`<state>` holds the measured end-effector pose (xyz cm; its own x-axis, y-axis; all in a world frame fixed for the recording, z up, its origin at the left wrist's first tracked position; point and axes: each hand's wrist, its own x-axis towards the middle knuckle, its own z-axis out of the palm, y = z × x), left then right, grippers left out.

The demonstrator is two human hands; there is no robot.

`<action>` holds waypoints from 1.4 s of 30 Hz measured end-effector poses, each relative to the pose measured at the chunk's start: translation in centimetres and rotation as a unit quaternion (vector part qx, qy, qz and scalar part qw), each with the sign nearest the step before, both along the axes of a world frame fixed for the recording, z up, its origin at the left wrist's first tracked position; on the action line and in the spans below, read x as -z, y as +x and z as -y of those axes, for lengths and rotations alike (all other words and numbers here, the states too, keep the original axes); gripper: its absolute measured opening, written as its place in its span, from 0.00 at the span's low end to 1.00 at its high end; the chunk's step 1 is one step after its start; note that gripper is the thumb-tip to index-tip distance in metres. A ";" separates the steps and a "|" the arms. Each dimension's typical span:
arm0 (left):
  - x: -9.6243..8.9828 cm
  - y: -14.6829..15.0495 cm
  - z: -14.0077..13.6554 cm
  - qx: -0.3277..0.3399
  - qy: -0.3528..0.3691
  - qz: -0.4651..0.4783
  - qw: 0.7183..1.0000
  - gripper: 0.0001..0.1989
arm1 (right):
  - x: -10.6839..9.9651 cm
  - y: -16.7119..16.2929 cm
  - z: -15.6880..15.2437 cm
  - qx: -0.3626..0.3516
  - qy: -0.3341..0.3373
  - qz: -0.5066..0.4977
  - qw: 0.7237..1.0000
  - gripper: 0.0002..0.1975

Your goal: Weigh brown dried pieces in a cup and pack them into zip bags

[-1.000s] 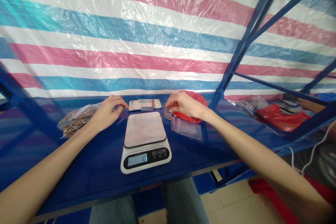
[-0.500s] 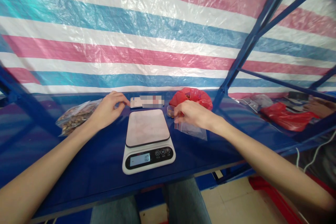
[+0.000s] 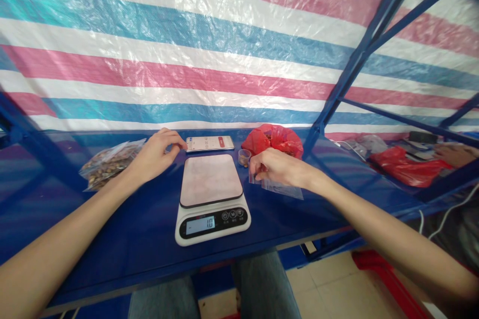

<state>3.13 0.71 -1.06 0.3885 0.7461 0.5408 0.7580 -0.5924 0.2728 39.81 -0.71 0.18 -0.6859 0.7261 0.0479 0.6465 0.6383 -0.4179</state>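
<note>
My left hand [image 3: 160, 154] is at the left end of a phone [image 3: 210, 144], loosely bent, with thumb and fingers apart and fingertips at the phone's edge. My right hand [image 3: 271, 167] has its fingers pinched at the top of a clear plastic zip bag [image 3: 282, 189], which lies flat on the blue table. Just left of those fingers stands a small clear cup [image 3: 244, 158] with small brown pieces in it. Between both hands sits a white kitchen scale [image 3: 211, 179]; nothing lies on its plate and its display reads about 1.0, with a small dash at left.
A clear bag of brown nuts or seeds [image 3: 108, 167] lies beside my left forearm. Behind my right hand is an open red plastic bag [image 3: 273, 138] with contents. Blue metal bars [image 3: 352, 70] rise at right, beyond which another red bag [image 3: 409, 165] and a person's hand [image 3: 454, 153] show.
My right hand has shifted slightly right and down, away from the small cup, and the clear bag has shifted right with it. My left hand stays by the phone.
</note>
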 end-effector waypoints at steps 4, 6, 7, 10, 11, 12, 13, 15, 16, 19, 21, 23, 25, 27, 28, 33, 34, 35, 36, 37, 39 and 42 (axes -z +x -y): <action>0.0 0.1 0.1 -0.001 -0.004 -0.004 1.000 0.16 | -0.8 -0.8 -0.7 0.017 0.034 -0.104 0.994 0.06; -0.1 0.1 0.1 -0.002 -0.005 -0.005 1.000 0.16 | -1.4 -1.4 -1.4 0.051 0.065 -0.149 0.985 0.04; -0.1 0.1 0.2 -0.004 -0.006 -0.005 1.000 0.16 | -1.7 -1.7 -1.7 0.066 0.080 -0.160 0.982 0.03; -0.2 0.2 0.3 -0.009 -0.011 -0.008 1.000 0.16 | -1.9 -2.2 -2.2 0.089 0.112 -0.151 0.978 0.03; -0.3 0.2 0.3 -0.010 -0.012 -0.007 1.000 0.16 | -1.7 -2.3 -2.1 0.092 0.126 -0.136 0.978 0.03; -0.3 0.3 0.3 -0.010 -0.012 -0.008 1.000 0.16 | -1.6 -2.3 -1.8 0.095 0.142 -0.115 0.979 0.04; -0.3 0.3 0.3 -0.010 -0.011 -0.009 1.000 0.16 | -1.3 -2.3 -1.4 0.098 0.158 -0.089 0.979 0.05; -0.2 0.3 0.3 -0.008 -0.008 -0.010 1.000 0.15 | -0.9 -2.2 -0.5 0.097 0.176 -0.032 0.979 0.06; -0.2 0.3 0.3 -0.007 -0.007 -0.011 1.000 0.15 | -0.8 -2.2 0.1 0.091 0.179 -0.007 0.980 0.06; -0.2 0.4 0.3 -0.008 -0.010 -0.008 1.000 0.15 | -0.6 -2.0 1.2 0.080 0.202 0.026 0.976 0.07; -0.2 0.4 0.3 -0.008 -0.016 -0.008 1.000 0.15 | -0.6 -1.9 1.6 0.084 0.222 0.027 0.971 0.06; -0.2 0.4 0.3 -0.010 -0.019 -0.007 1.000 0.16 | -0.5 -1.7 1.5 0.086 0.221 0.031 0.971 0.05; -0.1 0.4 0.3 -0.012 -0.020 -0.006 1.000 0.16 | -0.4 -1.5 1.2 0.080 0.207 0.037 0.974 0.04; 0.0 0.4 0.2 -0.012 -0.020 -0.006 1.000 0.16 | 0.0 -1.4 0.6 0.075 0.197 0.042 0.977 0.03; 0.0 0.4 0.1 -0.011 -0.020 -0.006 1.000 0.16 | 0.3 -1.4 0.3 0.073 0.193 0.045 0.977 0.03; -0.1 0.4 0.2 -0.002 -0.026 -0.009 1.000 0.15 | 1.1 -1.9 -0.8 0.052 0.178 0.058 0.981 0.03; -0.1 0.4 0.3 0.000 -0.028 -0.012 1.000 0.16 | 1.0 -2.0 -0.9 0.050 0.180 0.052 0.981 0.04; -0.2 0.4 0.4 0.001 -0.030 -0.016 0.999 0.16 | 0.7 -2.1 -0.9 0.053 0.182 0.040 0.981 0.04; -0.3 0.4 0.5 0.002 -0.032 -0.020 0.999 0.16 | 0.4 -2.1 -1.0 0.060 0.185 0.024 0.981 0.04; -0.4 0.4 0.6 0.002 -0.033 -0.023 0.999 0.17 | 0.1 -2.1 -1.1 0.069 0.186 0.007 0.980 0.04; -0.5 0.5 0.7 0.001 -0.033 -0.026 0.999 0.17 | -0.5 -2.0 -1.3 0.086 0.179 -0.018 0.980 0.03; -0.4 0.5 0.6 0.004 -0.033 -0.026 0.999 0.17 | -0.7 -1.8 -1.6 0.094 0.158 -0.006 0.983 0.03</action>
